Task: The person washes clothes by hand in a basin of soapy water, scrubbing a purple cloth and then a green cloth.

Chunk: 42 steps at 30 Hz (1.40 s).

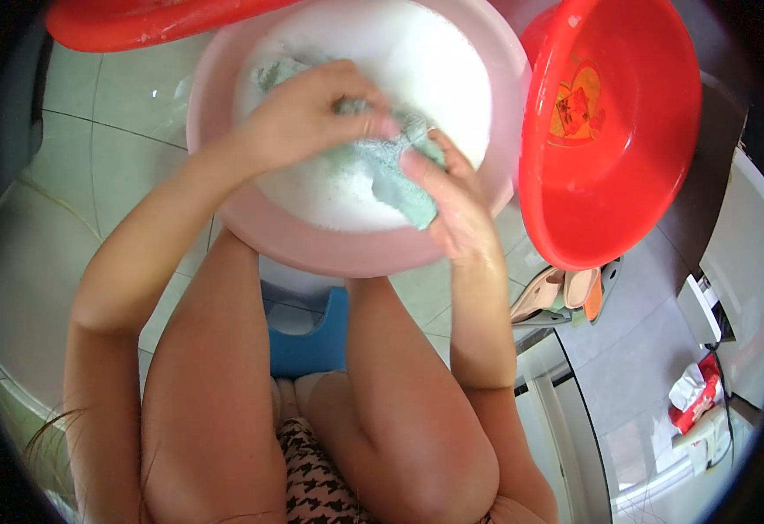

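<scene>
A pink plastic basin [356, 252] holds white suds [441, 59] in front of me. Over it my right hand [454, 196] grips a wet pale green cloth [408, 193], thumb on top and fingers at its right edge. My left hand [336, 108], slightly blurred, is curled over the same cloth to the upper left, with part of the fabric showing between its fingers. More of the cloth lies in the suds beyond the left hand. Suds cling to the fabric between both hands.
A red plastic basin [650, 150] with a printed pattern stands tilted at the right, another red basin [159, 26] at the upper left. Slippers [578, 288] lie on the tiled floor [140, 131]. A blue plastic stool [303, 350] is beneath me. A red tissue pack [696, 403] is at the lower right.
</scene>
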### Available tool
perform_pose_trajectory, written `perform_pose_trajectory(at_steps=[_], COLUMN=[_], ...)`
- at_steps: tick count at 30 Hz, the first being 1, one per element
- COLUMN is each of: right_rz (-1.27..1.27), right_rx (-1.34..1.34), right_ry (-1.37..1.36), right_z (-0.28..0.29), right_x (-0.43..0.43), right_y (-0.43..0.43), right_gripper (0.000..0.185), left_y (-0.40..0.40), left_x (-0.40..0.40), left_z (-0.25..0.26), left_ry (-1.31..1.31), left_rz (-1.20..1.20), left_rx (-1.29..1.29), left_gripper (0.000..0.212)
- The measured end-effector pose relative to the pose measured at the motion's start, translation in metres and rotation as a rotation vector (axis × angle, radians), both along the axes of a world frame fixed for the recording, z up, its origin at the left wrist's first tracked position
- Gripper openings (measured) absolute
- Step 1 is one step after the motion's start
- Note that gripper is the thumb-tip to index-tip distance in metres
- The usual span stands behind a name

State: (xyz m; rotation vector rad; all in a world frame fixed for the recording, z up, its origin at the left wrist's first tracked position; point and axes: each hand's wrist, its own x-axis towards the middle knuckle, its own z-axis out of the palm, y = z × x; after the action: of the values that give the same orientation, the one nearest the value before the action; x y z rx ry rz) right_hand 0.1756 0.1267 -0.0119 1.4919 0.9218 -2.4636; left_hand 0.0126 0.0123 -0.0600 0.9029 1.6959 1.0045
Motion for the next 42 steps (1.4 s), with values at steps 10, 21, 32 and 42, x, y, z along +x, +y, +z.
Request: perform_pose_trajectory(at_steps=[10, 21, 32, 42], right_rz=[-0.264, -0.471, -0.361, -0.36], right_rx=[0.206, -0.226, -0.217, -0.211], right_ry=[-0.021, -0.043, -0.274, -0.199], right_z=[-0.026, -0.036, -0.024, -0.005], right_x=[0.001, -0.034, -0.022, -0.017], right_y=[-0.001, -0.045, -0.051, -0.046], right_gripper=[0.023, 0.039, 0.039, 0.045], left_y=[-0.003, 0.026, 0.012, 0.019], left_x=[0.011, 0.02, 0.034, 0.05], left_z=[0.023, -0.014, -0.024, 0.003], left_ry=[-0.43, 0.569, 0.471, 0.567], left_rz=[0.123, 0.038, 0.04, -0.09], left_rx=[0.065, 0.273, 0.251, 0.447], left_gripper=[0.019, 0.014, 0.01, 0.01])
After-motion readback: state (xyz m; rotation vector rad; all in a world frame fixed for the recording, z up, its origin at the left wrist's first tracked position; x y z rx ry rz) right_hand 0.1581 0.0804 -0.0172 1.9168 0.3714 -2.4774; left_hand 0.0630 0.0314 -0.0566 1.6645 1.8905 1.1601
